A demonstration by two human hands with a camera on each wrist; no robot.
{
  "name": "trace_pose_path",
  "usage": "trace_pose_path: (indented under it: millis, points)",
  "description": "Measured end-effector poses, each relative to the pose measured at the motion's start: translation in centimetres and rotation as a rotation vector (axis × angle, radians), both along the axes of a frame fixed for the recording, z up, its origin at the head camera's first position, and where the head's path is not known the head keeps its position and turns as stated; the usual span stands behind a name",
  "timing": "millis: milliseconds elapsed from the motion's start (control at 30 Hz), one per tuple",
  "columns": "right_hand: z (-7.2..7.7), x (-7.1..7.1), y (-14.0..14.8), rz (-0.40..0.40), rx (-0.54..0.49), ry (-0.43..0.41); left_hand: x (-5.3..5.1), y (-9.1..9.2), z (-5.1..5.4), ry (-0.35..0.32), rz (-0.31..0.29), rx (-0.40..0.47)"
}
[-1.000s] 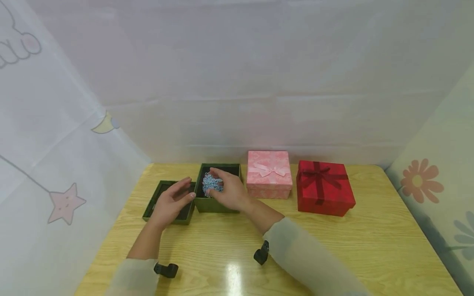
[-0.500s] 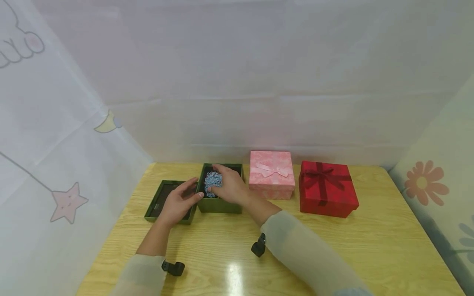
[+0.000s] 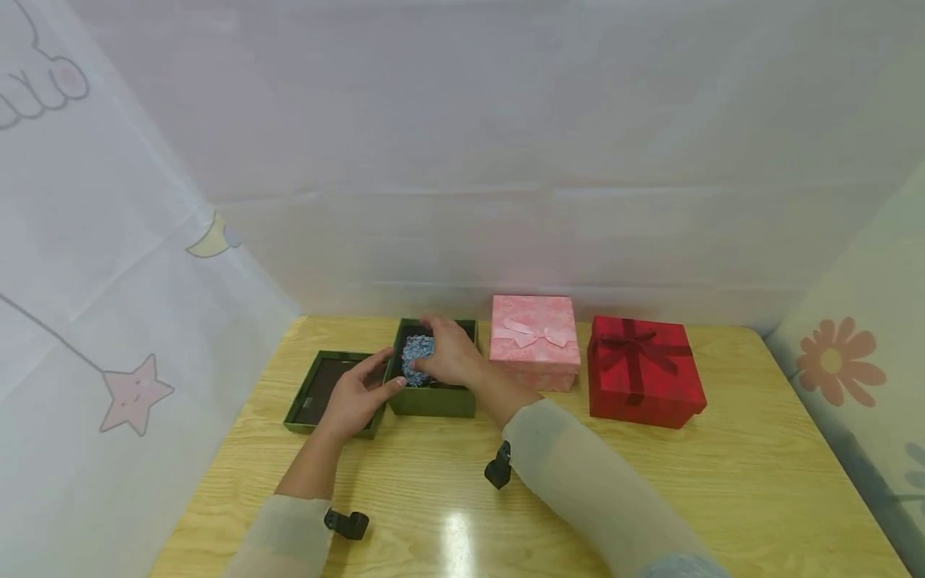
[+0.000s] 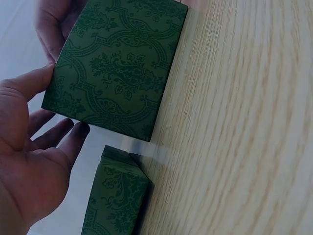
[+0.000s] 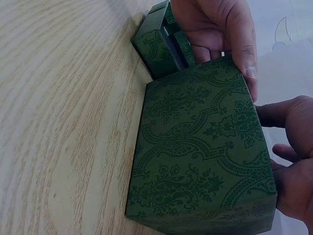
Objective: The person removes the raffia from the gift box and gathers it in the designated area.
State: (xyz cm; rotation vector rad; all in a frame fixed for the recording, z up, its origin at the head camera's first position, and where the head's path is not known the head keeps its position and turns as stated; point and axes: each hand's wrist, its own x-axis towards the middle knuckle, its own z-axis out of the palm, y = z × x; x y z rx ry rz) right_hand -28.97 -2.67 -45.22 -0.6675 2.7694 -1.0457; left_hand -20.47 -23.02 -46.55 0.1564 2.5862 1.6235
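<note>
A green box (image 3: 433, 401) stands uncovered beside its upturned green lid (image 3: 292, 413). Inside its left part lies a crinkled blue bundle (image 3: 417, 349). The right hand (image 3: 455, 353) reaches in from the right and holds the bundle between thumb and fingers; its fingertips are partly hidden. The left hand (image 3: 354, 401) holds the box's front left corner, thumb at the top edge and fingers along the left side. In the left wrist view the left hand (image 4: 34, 156) is at the patterned box wall (image 4: 117, 68); the right wrist view shows both hands at the rim.
Right of the green box stand a closed pink box (image 3: 535, 345) with a bow and a closed red box (image 3: 643, 373) with a dark ribbon. The wooden table (image 3: 578, 466) meets a pale cloth backdrop (image 3: 506, 160) behind the boxes.
The left hand has moved right, from above the lid to the green box's corner. The right hand has gone slightly deeper into the box with the blue bundle.
</note>
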Motion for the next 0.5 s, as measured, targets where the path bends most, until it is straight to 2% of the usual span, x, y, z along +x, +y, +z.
trace_pose_path:
  millis: [400,500]
  points:
    - [-0.2,-0.5,-0.8,-0.046,-0.005,-0.107,0.1,0.2,0.2,-0.053,0.014,0.031]
    - [-0.4,-0.7,-1.2,-0.053,-0.014,-0.146,0.0,0.0,-0.1,-0.065,0.02,0.025]
